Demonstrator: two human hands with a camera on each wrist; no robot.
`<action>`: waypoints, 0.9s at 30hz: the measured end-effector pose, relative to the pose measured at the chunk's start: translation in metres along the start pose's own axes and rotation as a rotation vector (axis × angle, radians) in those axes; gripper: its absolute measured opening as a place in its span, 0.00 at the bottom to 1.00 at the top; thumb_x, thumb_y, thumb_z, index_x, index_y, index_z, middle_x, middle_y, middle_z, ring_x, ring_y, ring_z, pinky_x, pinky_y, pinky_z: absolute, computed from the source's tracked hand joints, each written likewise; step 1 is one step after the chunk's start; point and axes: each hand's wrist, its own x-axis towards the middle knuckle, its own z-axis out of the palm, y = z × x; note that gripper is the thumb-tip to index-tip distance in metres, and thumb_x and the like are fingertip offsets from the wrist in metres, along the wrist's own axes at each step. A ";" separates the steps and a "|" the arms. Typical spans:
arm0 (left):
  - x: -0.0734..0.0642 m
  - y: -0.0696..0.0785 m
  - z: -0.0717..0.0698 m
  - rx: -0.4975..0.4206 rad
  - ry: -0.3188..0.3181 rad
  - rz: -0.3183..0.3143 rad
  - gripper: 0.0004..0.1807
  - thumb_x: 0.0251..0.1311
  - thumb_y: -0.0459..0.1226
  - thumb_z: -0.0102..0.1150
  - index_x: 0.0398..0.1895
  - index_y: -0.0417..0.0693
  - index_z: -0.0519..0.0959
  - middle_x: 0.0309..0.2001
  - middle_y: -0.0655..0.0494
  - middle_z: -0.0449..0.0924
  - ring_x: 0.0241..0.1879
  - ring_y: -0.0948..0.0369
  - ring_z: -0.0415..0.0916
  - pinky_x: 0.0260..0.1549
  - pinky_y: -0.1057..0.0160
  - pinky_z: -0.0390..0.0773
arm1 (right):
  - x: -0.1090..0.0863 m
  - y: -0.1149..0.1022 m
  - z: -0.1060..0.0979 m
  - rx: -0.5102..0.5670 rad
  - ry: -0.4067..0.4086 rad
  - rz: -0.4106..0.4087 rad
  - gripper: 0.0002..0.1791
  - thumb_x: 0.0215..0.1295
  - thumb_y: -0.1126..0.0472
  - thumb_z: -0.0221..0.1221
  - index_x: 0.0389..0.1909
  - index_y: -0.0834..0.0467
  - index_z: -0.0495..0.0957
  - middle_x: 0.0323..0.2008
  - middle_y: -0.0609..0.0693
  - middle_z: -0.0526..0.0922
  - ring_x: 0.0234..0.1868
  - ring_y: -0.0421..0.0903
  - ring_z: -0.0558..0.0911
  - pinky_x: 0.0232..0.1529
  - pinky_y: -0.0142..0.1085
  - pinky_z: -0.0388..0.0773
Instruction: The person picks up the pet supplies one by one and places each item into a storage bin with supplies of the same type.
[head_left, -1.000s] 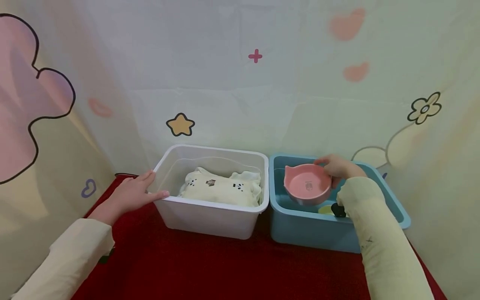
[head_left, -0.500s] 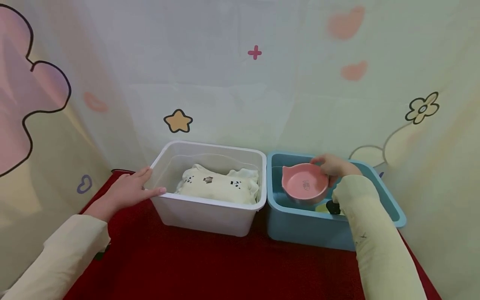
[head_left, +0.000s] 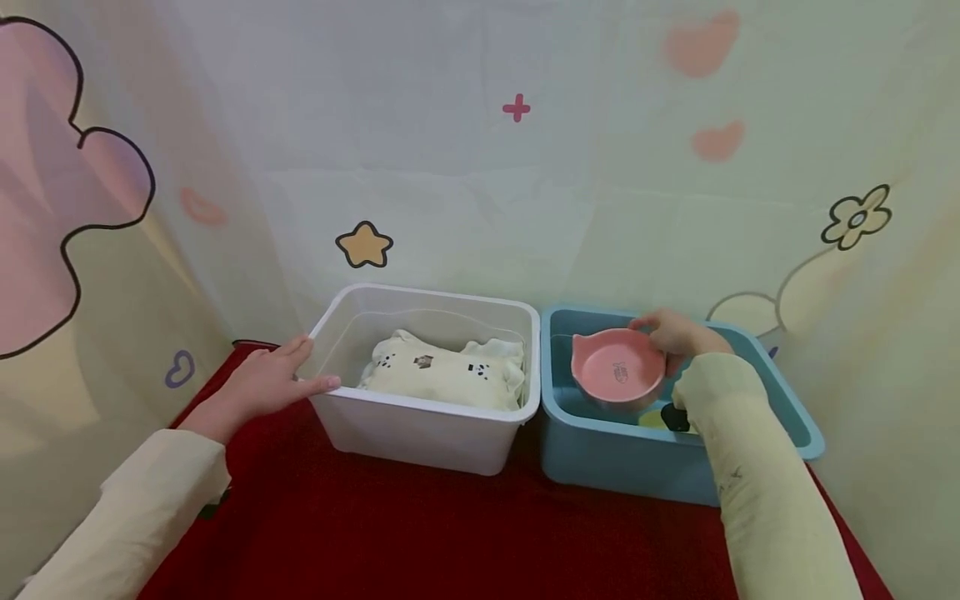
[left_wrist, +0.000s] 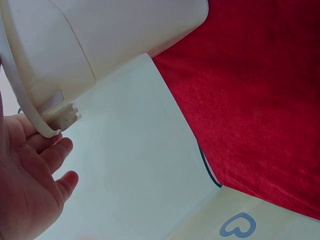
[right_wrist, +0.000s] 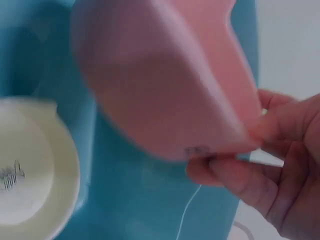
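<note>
My right hand (head_left: pixel 678 337) pinches the right edge of a pink bowl (head_left: pixel 617 367) with a pointed cat ear and a small print inside. The bowl hangs tilted within the blue bin (head_left: pixel 630 458); in the right wrist view, thumb and fingers hold its rim. Below it lies a pale yellow bowl (right_wrist: pixel 65 165) with dark lettering, mostly covered by my sleeve in the head view. On the left, my left hand (head_left: pixel 262 383) rests on the near left corner of a white bin (head_left: pixel 420 437), fingers along one rim and thumb over the front rim.
Inside the white bin lies a cream ruffled pillow (head_left: pixel 438 375) with animal prints. A black object (head_left: pixel 675 417) shows beside the yellow bowl. Both bins stand side by side on a red cloth (head_left: pixel 450 533), close against a printed curtain (head_left: pixel 465 217).
The head view shifts slightly left and back again. Both hands, the pink bowl and the bins keep nearly the same places relative to one another.
</note>
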 end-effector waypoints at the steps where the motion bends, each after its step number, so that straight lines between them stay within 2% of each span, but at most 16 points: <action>1: -0.001 0.000 0.000 0.001 0.000 -0.001 0.55 0.45 0.70 0.41 0.66 0.38 0.49 0.66 0.36 0.47 0.59 0.34 0.51 0.49 0.34 0.60 | 0.001 0.001 0.001 -0.004 0.001 -0.004 0.32 0.55 0.75 0.40 0.64 0.64 0.52 0.57 0.69 0.62 0.23 0.47 0.77 0.24 0.38 0.77; 7: -0.002 0.000 0.001 0.001 0.005 -0.002 0.55 0.45 0.70 0.41 0.66 0.39 0.49 0.66 0.36 0.47 0.60 0.34 0.52 0.50 0.34 0.59 | 0.008 0.007 0.008 -0.038 0.000 -0.030 0.29 0.58 0.74 0.41 0.64 0.64 0.54 0.55 0.70 0.64 0.19 0.46 0.77 0.21 0.37 0.76; 12: 0.000 -0.001 0.002 0.007 0.023 0.002 0.54 0.45 0.70 0.42 0.67 0.40 0.49 0.66 0.37 0.48 0.59 0.35 0.54 0.50 0.35 0.61 | 0.011 0.009 0.009 -0.030 -0.007 -0.035 0.30 0.58 0.73 0.43 0.64 0.63 0.54 0.55 0.69 0.64 0.19 0.46 0.76 0.22 0.37 0.77; 16: 0.002 0.000 0.004 0.006 0.031 0.008 0.54 0.46 0.70 0.42 0.67 0.41 0.50 0.66 0.38 0.49 0.59 0.37 0.56 0.50 0.37 0.62 | 0.010 0.012 0.009 -0.060 -0.004 -0.050 0.28 0.60 0.71 0.42 0.64 0.64 0.54 0.52 0.70 0.67 0.16 0.46 0.76 0.21 0.37 0.76; 23: 0.002 0.000 0.003 0.018 0.025 -0.007 0.54 0.45 0.71 0.41 0.66 0.40 0.50 0.66 0.37 0.49 0.59 0.35 0.54 0.50 0.35 0.60 | 0.010 0.012 0.014 0.005 -0.023 -0.042 0.31 0.57 0.74 0.43 0.64 0.65 0.51 0.55 0.71 0.63 0.18 0.46 0.76 0.23 0.38 0.77; 27: 0.001 -0.002 0.003 0.023 0.024 -0.012 0.55 0.45 0.71 0.40 0.66 0.40 0.50 0.66 0.38 0.49 0.59 0.35 0.53 0.51 0.35 0.59 | 0.012 0.010 0.018 -0.017 -0.022 -0.057 0.29 0.59 0.74 0.40 0.64 0.66 0.51 0.53 0.72 0.65 0.16 0.45 0.76 0.21 0.37 0.76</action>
